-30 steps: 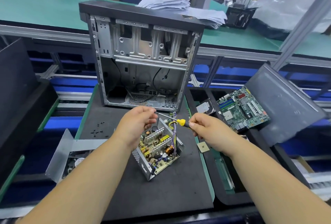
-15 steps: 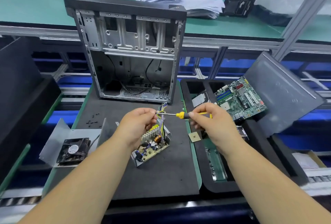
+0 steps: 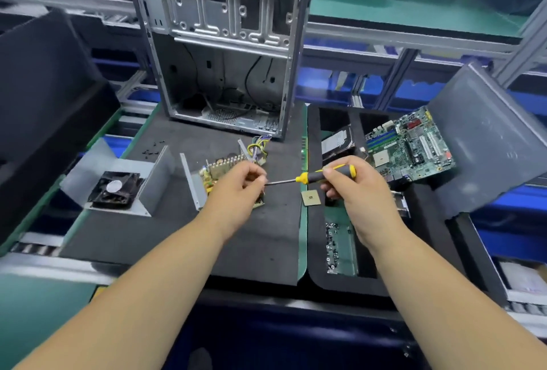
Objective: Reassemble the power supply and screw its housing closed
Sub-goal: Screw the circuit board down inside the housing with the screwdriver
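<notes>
The open power supply [image 3: 217, 170], a metal tray with its circuit board and a bundle of coloured wires, lies on the dark mat, partly hidden behind my left hand [image 3: 236, 189]. That hand's fingertips are pinched at the tip of a screwdriver [image 3: 307, 176]; whether they hold a screw is not visible. My right hand [image 3: 352, 189] grips the screwdriver's yellow and black handle, the shaft lying level and pointing left. The housing cover with its black fan [image 3: 115, 189] lies to the left on the mat.
An empty computer case [image 3: 225, 44] stands upright behind the mat. Small black screws [image 3: 152, 147] lie at the mat's left. A CPU chip [image 3: 310, 198] sits near the mat's right edge. A black tray [image 3: 316, 251] on the right carries a motherboard [image 3: 408, 147], a hard drive [image 3: 337, 140] and screws.
The camera has tipped down and moved closer. Both hands drifted right off the power supply, and the screwdriver went from angled down to level, my left fingertips staying at its tip.
</notes>
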Motion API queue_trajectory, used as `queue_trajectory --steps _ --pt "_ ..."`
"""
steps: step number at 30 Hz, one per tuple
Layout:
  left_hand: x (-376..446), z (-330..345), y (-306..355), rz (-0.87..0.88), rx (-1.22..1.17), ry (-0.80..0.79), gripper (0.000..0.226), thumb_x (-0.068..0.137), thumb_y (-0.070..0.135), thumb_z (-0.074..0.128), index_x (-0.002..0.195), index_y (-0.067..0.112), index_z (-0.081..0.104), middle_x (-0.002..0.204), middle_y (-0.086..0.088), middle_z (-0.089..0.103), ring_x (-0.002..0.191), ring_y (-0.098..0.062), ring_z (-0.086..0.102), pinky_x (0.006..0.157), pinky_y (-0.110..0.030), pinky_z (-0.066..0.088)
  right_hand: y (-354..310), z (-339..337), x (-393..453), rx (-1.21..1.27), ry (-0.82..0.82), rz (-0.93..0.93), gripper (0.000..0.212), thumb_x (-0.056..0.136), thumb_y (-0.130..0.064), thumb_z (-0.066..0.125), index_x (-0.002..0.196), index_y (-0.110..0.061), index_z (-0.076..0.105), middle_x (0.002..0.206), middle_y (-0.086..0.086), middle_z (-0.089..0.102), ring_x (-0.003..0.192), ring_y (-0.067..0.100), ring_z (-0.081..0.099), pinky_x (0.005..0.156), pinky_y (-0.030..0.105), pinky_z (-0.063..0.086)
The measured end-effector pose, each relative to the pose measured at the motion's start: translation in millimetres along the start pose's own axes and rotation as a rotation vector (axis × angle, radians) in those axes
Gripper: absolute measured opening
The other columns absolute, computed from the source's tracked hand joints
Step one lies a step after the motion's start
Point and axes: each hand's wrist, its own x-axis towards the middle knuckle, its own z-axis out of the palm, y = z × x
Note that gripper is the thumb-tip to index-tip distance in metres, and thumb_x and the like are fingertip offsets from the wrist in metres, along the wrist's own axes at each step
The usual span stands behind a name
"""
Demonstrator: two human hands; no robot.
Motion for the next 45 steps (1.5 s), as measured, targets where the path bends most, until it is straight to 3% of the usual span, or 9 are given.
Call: queue_trajectory --steps 2,4,5,7,9,13,18,32,45 --pt "-1 2 -7 0.061 0.074 0.071 0.021 0.093 0.01 0.057 0.1 0.03 0.056 0.1 0.008 0.059 0.089 0.001 0.055 0.081 -0.016 0.041 5 0 0 -0.062 -0.007 -0.007 0.005 0.09 -0.02 0.064 0.085 -0.019 0.065 0.082 0.0 0.075 0.069 0.011 0.062 0.065 0.027 0.053" --pt "-5 2 -17 0.114 0.215 0.156 0.035 0.087 0.004 0.059 0.114 0.025 0.052 0.111 0.008 0.051 0.105 -0.007 0.05 0.094 -0.02 0.036 10 2 1 -0.154 -0.012 -0.016 0.007 0.09 -0.021 0.065 0.084 -0.023 0.064 0.081 0.001 0.074 0.074 0.022 0.063 0.072 0.038 0.054" --pt "-7 2 -24 0.146 0.317 0.187 0.042 0.083 0.003 0.061 0.12 0.02 0.051 0.117 0.005 0.05 0.114 -0.013 0.046 0.1 -0.024 0.034 12 4 2 -0.207 -0.018 -0.027 0.007 0.09 -0.023 0.065 0.083 -0.025 0.064 0.079 -0.002 0.072 0.075 0.023 0.063 0.073 0.038 0.053" --pt "-11 4 -39 0.209 0.515 0.191 0.058 0.075 0.006 0.066 0.131 0.009 0.048 0.13 -0.007 0.047 0.126 -0.027 0.041 0.11 -0.036 0.03 17 8 4 -0.299 -0.045 -0.071 0.008 0.089 -0.024 0.066 0.082 -0.027 0.062 0.07 -0.012 0.067 0.065 0.012 0.055 0.063 0.023 0.047" --pt "-14 8 -55 0.223 0.683 0.152 0.075 0.074 0.02 0.072 0.142 0.006 0.041 0.141 -0.012 0.04 0.134 -0.034 0.034 0.115 -0.044 0.025 21 15 6 -0.379 -0.086 -0.107 0.01 0.089 -0.025 0.066 0.082 -0.028 0.06 0.069 -0.02 0.066 0.057 0.003 0.047 0.052 0.013 0.039" --pt "-11 17 -79 0.191 0.891 0.149 0.096 0.077 0.043 0.072 0.153 0.008 0.025 0.156 -0.012 0.026 0.146 -0.034 0.019 0.122 -0.047 0.011 28 32 15 -0.574 -0.156 -0.165 0.013 0.089 -0.028 0.065 0.083 -0.031 0.055 0.08 -0.018 0.07 0.066 0.003 0.053 0.058 0.025 0.042" --pt "2 22 -89 0.193 0.963 0.236 0.095 0.075 0.043 0.074 0.15 0.004 0.031 0.153 -0.014 0.035 0.144 -0.034 0.026 0.121 -0.048 0.013 30 48 24 -0.79 -0.199 -0.252 0.011 0.09 -0.031 0.065 0.088 -0.028 0.055 0.081 -0.008 0.068 0.079 0.011 0.057 0.073 0.034 0.05" --pt "15 25 -104 0.239 0.958 0.348 0.086 0.069 0.046 0.07 0.143 0.01 0.043 0.142 -0.01 0.046 0.134 -0.033 0.035 0.117 -0.049 0.021 30 59 35 -0.939 -0.268 -0.328 0.01 0.091 -0.03 0.062 0.095 -0.024 0.054 0.087 -0.005 0.065 0.081 0.019 0.057 0.072 0.037 0.05" --pt "16 26 -105 0.275 0.943 0.396 0.083 0.069 0.043 0.072 0.141 0.009 0.047 0.14 -0.011 0.049 0.132 -0.031 0.034 0.116 -0.045 0.018 26 68 40 -1.036 -0.315 -0.4 0.013 0.092 -0.028 0.064 0.095 -0.02 0.054 0.084 -0.004 0.057 0.078 0.021 0.052 0.067 0.036 0.046"
